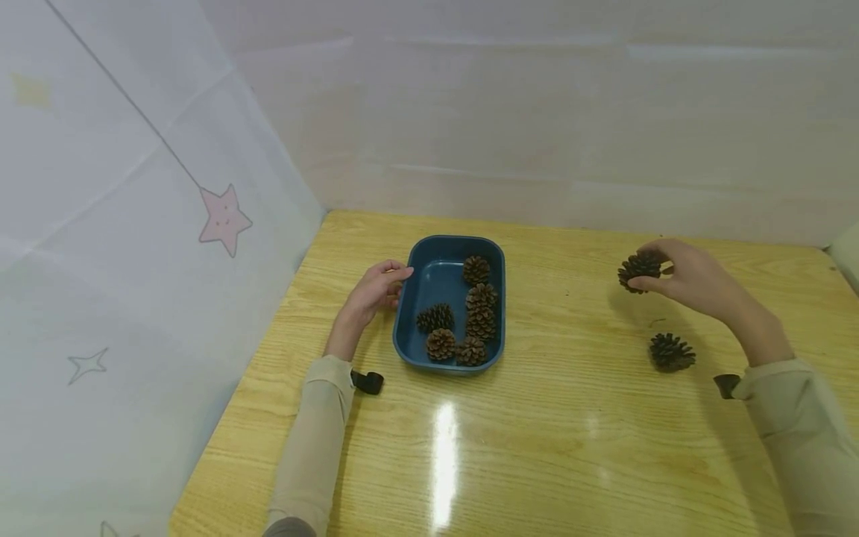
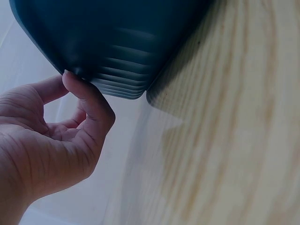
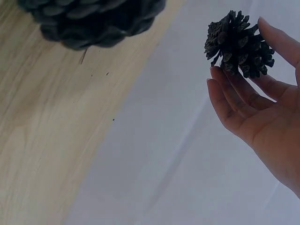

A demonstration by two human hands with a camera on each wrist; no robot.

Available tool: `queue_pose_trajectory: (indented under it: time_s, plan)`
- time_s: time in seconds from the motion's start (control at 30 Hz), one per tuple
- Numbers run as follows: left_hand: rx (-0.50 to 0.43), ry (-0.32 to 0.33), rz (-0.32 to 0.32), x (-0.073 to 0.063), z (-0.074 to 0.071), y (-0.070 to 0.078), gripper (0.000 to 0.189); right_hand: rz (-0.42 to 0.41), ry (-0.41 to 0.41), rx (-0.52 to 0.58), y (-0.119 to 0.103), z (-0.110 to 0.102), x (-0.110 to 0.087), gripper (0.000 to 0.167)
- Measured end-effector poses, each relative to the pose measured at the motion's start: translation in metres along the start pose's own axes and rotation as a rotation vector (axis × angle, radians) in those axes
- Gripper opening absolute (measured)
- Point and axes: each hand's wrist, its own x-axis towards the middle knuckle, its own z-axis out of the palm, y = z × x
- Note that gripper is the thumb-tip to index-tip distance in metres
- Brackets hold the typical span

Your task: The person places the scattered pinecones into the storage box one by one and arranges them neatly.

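Note:
My left hand [image 1: 367, 297] grips the left edge of a dark blue rectangular tray [image 1: 449, 371], the thumb at its rim. In the left wrist view, my left hand [image 2: 56, 136] has the thumb tip against the rim of the ribbed tray [image 2: 126, 61], other fingers partly hidden behind it. Several brown pine cones [image 1: 481, 324] lie inside, mostly along the right side and near end. Over at the right, my right hand [image 1: 698, 283] holds a pine cone [image 1: 639, 270] raised over the table, between thumb and fingers. The right wrist view shows this pine cone [image 3: 239, 44] in the right hand [image 3: 262, 108].
Another pine cone [image 1: 671, 352] lies on the wooden table [image 1: 564, 447], nearer me than the right hand. A small thin twig [image 1: 658, 322] is close by. White sheeting [image 1: 470, 112] hangs behind the table, and a star-printed sheet [image 1: 134, 298] hangs along the left.

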Motion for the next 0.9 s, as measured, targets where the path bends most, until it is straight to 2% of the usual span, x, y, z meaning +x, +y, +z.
queue_pose_trajectory:
  time_s: [0.43, 0.9]
  plan:
    - [-0.015, -0.007, -0.009, -0.001, 0.0, 0.002, 0.021, -0.005, -0.035, 0.003, -0.02, -0.002, 0.015, 0.071]
    - [-0.006, -0.001, -0.021, -0.001, 0.001, 0.002, 0.021, -0.064, -0.021, -0.058, -0.042, 0.0, 0.03, 0.07]
